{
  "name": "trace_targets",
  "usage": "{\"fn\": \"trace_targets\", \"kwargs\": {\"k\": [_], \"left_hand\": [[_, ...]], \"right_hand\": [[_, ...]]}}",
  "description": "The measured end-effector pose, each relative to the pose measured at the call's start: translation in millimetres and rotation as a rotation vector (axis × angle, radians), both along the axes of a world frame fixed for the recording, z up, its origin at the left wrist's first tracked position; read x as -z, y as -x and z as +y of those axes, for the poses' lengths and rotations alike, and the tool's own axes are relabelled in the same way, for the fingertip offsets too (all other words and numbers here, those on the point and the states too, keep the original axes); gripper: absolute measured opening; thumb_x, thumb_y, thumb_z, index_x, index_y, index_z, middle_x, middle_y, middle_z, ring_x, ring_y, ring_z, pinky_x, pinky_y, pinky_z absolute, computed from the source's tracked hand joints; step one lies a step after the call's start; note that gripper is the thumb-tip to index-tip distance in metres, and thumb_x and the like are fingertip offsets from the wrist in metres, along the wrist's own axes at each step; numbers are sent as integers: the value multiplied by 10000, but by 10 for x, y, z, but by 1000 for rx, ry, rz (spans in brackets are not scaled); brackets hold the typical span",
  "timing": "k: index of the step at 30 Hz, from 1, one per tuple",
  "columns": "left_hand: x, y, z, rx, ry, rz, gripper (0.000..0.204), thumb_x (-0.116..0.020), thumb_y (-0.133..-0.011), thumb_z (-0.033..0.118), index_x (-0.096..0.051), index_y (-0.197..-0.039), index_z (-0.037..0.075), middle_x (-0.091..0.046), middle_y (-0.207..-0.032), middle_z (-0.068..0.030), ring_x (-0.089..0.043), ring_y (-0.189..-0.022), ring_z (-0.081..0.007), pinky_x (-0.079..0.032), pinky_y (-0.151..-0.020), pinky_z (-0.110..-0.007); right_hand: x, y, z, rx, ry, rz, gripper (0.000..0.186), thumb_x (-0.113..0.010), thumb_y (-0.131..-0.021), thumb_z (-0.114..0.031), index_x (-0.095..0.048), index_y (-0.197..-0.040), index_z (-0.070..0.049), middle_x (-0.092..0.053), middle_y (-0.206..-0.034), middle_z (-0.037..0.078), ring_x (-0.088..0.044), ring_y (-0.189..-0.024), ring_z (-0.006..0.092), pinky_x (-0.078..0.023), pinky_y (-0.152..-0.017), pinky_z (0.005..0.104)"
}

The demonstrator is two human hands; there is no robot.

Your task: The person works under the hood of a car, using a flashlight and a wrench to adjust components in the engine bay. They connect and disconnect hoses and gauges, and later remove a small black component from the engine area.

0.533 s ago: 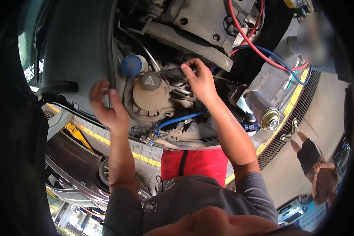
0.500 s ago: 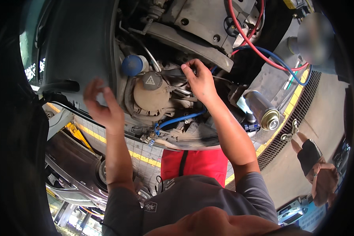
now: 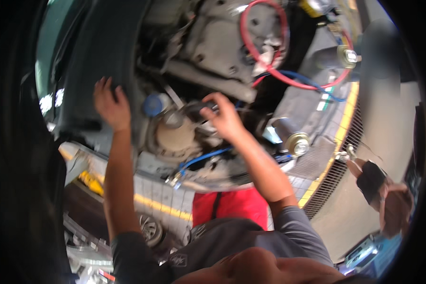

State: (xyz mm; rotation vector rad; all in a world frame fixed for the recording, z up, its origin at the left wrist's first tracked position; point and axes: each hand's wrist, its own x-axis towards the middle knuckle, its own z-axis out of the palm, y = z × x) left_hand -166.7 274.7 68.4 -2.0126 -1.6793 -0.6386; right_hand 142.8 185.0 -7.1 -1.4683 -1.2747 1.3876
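Observation:
My left hand (image 3: 112, 105) is raised over the black panel at the base of the windscreen, fingers apart and holding nothing. My right hand (image 3: 224, 118) reaches into the engine bay. Its thumb and fingers close around a dark hose-like part (image 3: 194, 111), blurred by motion. Just left of that part sits a beige fluid reservoir (image 3: 176, 138) with a dark cap (image 3: 173, 119). A blue cap (image 3: 152, 104) stands behind it to the left. The grey engine cover (image 3: 217, 49) lies beyond my right hand.
Red hose (image 3: 244, 35) loops over the engine's right side, beside a blue hose (image 3: 298, 75). Another blue hose (image 3: 203, 156) runs near the front edge. Metal cans (image 3: 298, 143) lie at the right. A person (image 3: 393, 199) stands beyond the floor grating.
My left hand has moved up and left, away from the reservoir. My right hand is lower and left in the picture, still at the dark part. The whole view has shifted.

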Motion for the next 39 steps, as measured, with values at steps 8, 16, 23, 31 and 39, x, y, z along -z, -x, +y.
{"fn": "trace_targets", "kwargs": {"k": [8, 16, 23, 31, 39], "left_hand": [[144, 228, -32, 48, 33, 81, 329, -507, -1070, 216, -618, -1306, 15, -589, -1391, -178, -515, -1333, -373, -436, -1100, -481], [119, 286, -40, 5, 46, 94, 359, -474, -1075, 259, -599, -1322, 31, -570, -1406, -170, -515, -1334, -375, -425, -1099, -508], [124, 266, -37, 18, 51, 72, 356, -480, -1067, 247, -601, -1317, 24, -578, -1394, -182, -516, -1323, -395, -410, -1110, -508], [182, 424, -58, -8, 32, 134, 337, -524, -1050, 236, -615, -1312, 44, -596, -1377, -172, -550, -1295, -364, -419, -1110, -489], [132, 182, 32, -1, -5, 46, 309, -581, -991, 236, -647, -1237, 61, -619, -1330, -145, -546, -1284, -373, -439, -1070, -505]], "right_hand": [[56, 23, -69, 106, 255, 190, 227, -707, -883, -159, -586, -1021, -27, -600, -978, 188, -619, -965, 355, -496, -852, 420], [125, -16, 46, -73, -210, 168, 287, -720, -835, -78, -576, -1077, -24, -577, -1077, 166, -594, -1010, 347, -491, -860, 413], [373, 114, 31, 67, -14, 40, 335, -786, -825, -230, -619, -1028, -23, -628, -949, 183, -612, -884, 326, -496, -794, 396], [521, 173, -42, 94, -189, -1, 303, -789, -819, -213, -637, -1031, -60, -656, -903, 148, -636, -844, 304, -516, -772, 400], [261, 31, 55, 77, 252, 2, 261, -760, -903, -260, -658, -973, -30, -625, -745, 71, -585, -646, 160, -493, -628, 322]]}}
